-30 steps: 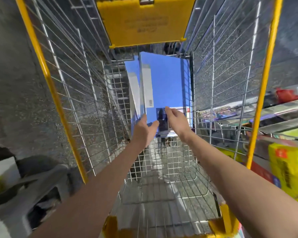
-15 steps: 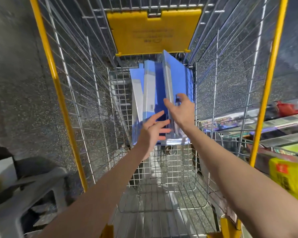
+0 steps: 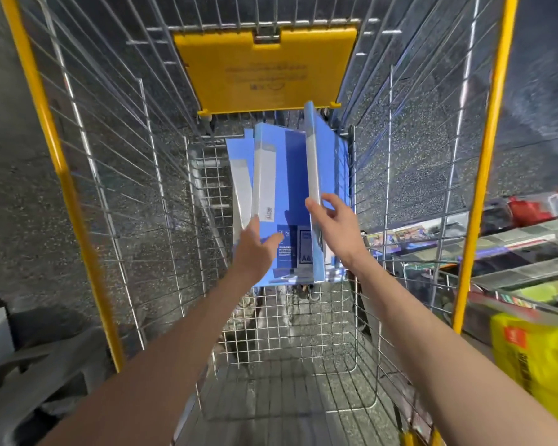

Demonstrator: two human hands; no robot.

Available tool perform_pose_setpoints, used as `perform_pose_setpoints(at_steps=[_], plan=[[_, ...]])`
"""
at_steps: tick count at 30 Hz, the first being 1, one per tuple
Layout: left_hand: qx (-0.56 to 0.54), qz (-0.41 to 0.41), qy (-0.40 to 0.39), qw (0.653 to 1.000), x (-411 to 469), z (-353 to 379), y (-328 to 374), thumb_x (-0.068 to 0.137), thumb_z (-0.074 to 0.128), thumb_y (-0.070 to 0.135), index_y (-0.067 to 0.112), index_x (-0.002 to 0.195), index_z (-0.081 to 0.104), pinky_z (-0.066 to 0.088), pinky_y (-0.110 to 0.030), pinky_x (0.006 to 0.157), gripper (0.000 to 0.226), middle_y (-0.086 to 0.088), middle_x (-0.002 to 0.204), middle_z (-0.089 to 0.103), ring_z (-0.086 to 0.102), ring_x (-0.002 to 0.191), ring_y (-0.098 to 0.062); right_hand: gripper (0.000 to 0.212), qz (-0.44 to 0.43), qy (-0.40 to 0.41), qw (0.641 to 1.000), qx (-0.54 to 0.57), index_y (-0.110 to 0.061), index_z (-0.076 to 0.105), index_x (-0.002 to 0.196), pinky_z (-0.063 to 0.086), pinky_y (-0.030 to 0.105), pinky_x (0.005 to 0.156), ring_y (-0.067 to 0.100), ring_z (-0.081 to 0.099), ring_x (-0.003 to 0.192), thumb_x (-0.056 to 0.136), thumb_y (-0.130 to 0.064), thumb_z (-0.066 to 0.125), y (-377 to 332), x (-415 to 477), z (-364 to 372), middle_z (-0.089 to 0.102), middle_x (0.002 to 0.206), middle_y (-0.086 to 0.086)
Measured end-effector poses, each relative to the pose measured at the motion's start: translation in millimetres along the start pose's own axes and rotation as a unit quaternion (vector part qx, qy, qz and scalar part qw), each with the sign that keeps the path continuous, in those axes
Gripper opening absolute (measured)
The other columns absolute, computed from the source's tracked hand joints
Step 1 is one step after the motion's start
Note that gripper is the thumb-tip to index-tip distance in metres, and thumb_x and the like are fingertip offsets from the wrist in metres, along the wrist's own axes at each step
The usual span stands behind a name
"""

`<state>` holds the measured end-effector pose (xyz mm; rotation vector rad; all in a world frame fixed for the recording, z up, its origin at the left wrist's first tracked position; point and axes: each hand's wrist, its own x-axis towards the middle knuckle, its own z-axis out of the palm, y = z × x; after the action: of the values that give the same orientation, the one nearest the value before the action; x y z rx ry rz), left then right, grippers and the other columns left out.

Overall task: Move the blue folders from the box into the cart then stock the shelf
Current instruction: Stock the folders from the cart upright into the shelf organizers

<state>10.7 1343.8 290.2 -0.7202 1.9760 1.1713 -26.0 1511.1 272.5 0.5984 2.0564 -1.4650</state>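
Head view, looking down the length of a wire cart with yellow frame, a yellow flap hanging at the far end. Found the blue folders grouped at that far end of the basket, down on the mesh floor and close to the right wall. Noted left hand open, fingers straight and laid flat on the near cover of the leaning group, thumb up beside a grey spine. Noted right hand pinching the upright folder near its closer end, thumb on the spine side, fingers curled round the other face. Judged as the loading step, close to done for this one: stood on edge beside its neighbours, not yet let go. Calls next for easing the upright folder against the others or the right wall so as not to topple it, then freeing both hands to fetch more or to turn to the shelf glimpsed through the right wall, past a yellow package. Cannot tell whether more wait outside the cart. Set with long axes pointing away from the wearer, along the cart's length; spines turned up toward the camera; printed label ends nearest the hands. Upright folder standing on its long edge, tipped a little; others apparently leaning off toward the left wall.
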Motion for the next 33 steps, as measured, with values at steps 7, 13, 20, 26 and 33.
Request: perform_pose_setpoints(at_steps=[7, 13, 20, 26, 33], plan=[[0.06, -0.041, 0.024, 0.997, 15, -3, 7, 0.095, 0.054, 0.042, 0.018, 0.134, 0.044, 0.039, -0.044, 0.101, 0.047, -0.014, 0.129, 0.056, 0.052, 0.117, -0.038, 0.05, -0.007, -0.001, 1.0, 0.011, -0.02, 0.054, 0.133, 0.047, 0.023, 0.076, 0.009, 0.056, 0.079, 0.094, -0.051, 0.061, -1, -4, -4, 0.067, 0.109, 0.012], [-0.001, -0.046, -0.001, 0.999, 24, -11, 12, 0.099, 0.037, 0.039, 0.005, 0.152, 0.034, 0.026, -0.05, 0.118, 0.063, -0.015, 0.152, 0.038, 0.035, 0.142, -0.036, 0.05, -0.008, 0.014, 1.0, 0.004, -0.024, 0.05, 0.137, 0.046, 0.009, 0.064, 0.006, 0.059, 0.079, 0.095, -0.05, 0.058, 0, -8, 1, 0.065, 0.111, -0.004], [-0.171, -0.027, -0.038, 0.984, 12, 2, 30, 0.099, 0.02, 0.067, 0.017, 0.146, 0.05, 0.035, -0.042, 0.113, 0.075, -0.012, 0.148, 0.051, 0.048, 0.135, -0.031, 0.042, 0.004, 0.063, 0.998, 0.007, -0.022, 0.06, 0.12, 0.047, 0.017, 0.067, 0.006, 0.056, 0.073, 0.089, -0.049, 0.068, -9, -7, 3, 0.063, 0.094, -0.003], [-0.285, -0.037, -0.119, 0.95, -20, 23, 33, 0.103, 0.002, 0.059, 0.027, 0.152, 0.039, 0.045, -0.037, 0.098, 0.069, -0.001, 0.137, 0.056, 0.057, 0.116, -0.018, 0.077, 0.042, 0.146, 0.988, -0.035, -0.018, 0.063, 0.115, 0.052, 0.036, 0.092, 0.018, 0.065, 0.096, 0.066, -0.076, 0.072, -28, -11, 5, 0.069, 0.104, 0.002], [-0.207, -0.047, -0.183, 0.96, -43, 20, 24, 0.103, 0.009, 0.06, 0.021, 0.138, 0.057, 0.043, -0.037, 0.105, 0.071, -0.01, 0.141, 0.058, 0.059, 0.122, -0.021, 0.056, 0.025, 0.173, 0.951, -0.254, -0.004, 0.045, 0.13, 0.044, 0.037, 0.077, 0.039, 0.063, 0.104, 0.09, -0.036, 0.068, -58, -10, -1, 0.067, 0.107, 0.018]])
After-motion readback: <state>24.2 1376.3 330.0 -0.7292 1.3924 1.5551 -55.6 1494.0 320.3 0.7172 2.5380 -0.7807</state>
